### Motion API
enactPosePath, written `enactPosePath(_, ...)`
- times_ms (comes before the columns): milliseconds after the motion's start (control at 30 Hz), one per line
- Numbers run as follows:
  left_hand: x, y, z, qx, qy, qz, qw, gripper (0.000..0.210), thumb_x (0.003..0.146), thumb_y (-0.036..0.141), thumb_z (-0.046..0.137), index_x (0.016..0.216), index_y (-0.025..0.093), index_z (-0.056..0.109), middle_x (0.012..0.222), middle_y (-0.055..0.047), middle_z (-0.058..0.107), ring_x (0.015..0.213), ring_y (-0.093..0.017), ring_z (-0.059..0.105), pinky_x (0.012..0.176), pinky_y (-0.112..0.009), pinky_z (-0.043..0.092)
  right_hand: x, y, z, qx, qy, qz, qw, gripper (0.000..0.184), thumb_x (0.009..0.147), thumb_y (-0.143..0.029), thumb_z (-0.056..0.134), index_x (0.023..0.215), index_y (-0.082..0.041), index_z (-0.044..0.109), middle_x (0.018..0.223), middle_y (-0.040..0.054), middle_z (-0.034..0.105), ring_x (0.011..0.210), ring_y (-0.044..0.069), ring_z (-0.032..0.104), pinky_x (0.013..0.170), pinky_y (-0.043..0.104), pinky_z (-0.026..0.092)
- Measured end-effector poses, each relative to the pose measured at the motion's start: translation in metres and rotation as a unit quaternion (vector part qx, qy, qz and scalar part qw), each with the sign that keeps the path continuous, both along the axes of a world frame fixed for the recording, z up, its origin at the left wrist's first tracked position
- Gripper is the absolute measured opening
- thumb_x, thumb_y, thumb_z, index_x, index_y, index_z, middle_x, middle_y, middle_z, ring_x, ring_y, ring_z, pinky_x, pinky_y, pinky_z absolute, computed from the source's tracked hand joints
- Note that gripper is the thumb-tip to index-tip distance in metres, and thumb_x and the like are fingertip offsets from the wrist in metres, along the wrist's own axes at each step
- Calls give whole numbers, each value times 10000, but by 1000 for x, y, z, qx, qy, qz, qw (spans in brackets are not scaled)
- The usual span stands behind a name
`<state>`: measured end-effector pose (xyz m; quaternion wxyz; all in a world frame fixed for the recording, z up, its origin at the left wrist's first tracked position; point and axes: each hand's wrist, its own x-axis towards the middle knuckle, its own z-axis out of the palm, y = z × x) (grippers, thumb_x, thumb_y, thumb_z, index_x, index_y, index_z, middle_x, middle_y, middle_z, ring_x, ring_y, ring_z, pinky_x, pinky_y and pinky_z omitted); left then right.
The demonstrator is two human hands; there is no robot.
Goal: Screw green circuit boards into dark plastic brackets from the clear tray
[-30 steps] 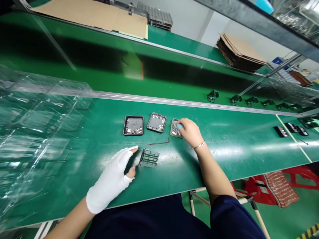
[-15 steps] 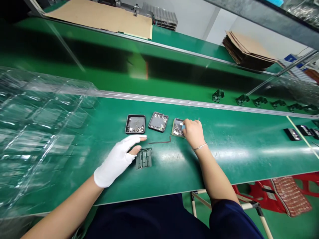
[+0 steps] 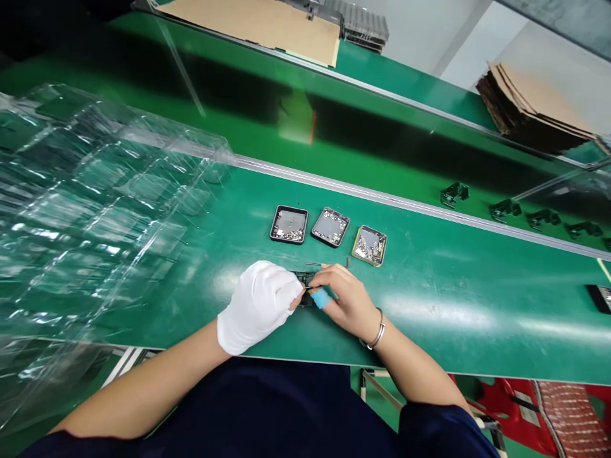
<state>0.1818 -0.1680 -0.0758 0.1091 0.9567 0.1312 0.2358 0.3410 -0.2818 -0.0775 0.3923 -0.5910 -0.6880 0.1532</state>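
My left hand [image 3: 260, 306], in a white glove with bare fingertips, is closed in a pinch over a dark slotted part [image 3: 305, 277] on the bench. My right hand [image 3: 348, 300], bare with blue tape on the thumb, pinches from the other side. A tiny metal piece [image 3: 308, 288] shows between the two hands' fingertips; its kind is too small to make out. Fingers cover most of the slotted part. Just beyond my right hand lies a hex key [image 3: 313, 263], partly hidden by it.
Three small trays of metal bits, the left [image 3: 289, 224], middle [image 3: 330, 226] and right [image 3: 369, 245], stand beyond my hands. Clear plastic blister trays [image 3: 119, 210] cover the left side. Several dark parts [image 3: 454, 194] sit along the back ledge at right.
My right hand has left the right tray and come back beside my left hand. My left hand has moved onto the slotted part, its fingers now closed. The camera view has shifted.
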Motion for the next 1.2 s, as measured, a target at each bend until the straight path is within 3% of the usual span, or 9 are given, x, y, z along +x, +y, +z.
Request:
enactPosePath(100,-3,4,-7,-112,-25,29,993,272,896,311,434,819,182,660,829,-77,701,787,-223,655,750,-377,501,-2,6,-5,-31,36,-59,997,88,916,-200,471,922,-241,549,865,13,658,841,158,617,960,381,445)
enactPosePath(200,-3,12,-18,-283,-19,42,958,332,896,359,444,1117,166,602,1139,-99,668,1071,-228,619,938,-375,487,-4,13,-10,-30,46,-93,994,66,897,-204,495,870,-233,548,875,19,651,876,166,613,957,394,429)
enactPosePath(333,0,16,-31,-423,19,6,906,310,868,304,452,1093,159,607,1123,-83,682,1049,-206,636,935,-341,502,-11,21,-20,-37,12,-91,995,71,854,-168,509,837,-226,546,894,33,643,898,179,595,957,410,403)
enactPosePath(533,2,14,-30,-450,17,16,893,271,844,272,447,1039,182,612,1068,-68,693,1002,-208,646,903,-351,511,-14,22,-31,-57,-26,-113,992,107,793,-137,502,844,-225,534,899,41,634,875,190,580,924,408,411)
enactPosePath(900,1,13,-30,-465,25,21,885,275,830,280,453,1026,170,610,1070,-78,690,992,-213,646,902,-348,508,-11,20,-36,-13,9,-62,998,105,818,-148,502,861,-244,506,897,25,643,894,172,612,1009,438,378)
enactPosePath(1100,3,13,-28,-460,23,22,887,264,849,328,462,1005,177,611,1035,-70,690,975,-216,642,895,-353,500,-14,20,-33,-29,16,-75,997,117,814,-124,485,855,-233,500,910,57,612,918,191,587,822,362,479)
enactPosePath(1200,5,13,-28,-477,21,30,878,251,870,373,449,934,188,606,946,-47,684,901,-208,641,825,-340,511,-14,20,-32,-50,68,-66,994,85,832,-148,493,857,-227,508,929,54,602,927,186,583,836,355,479)
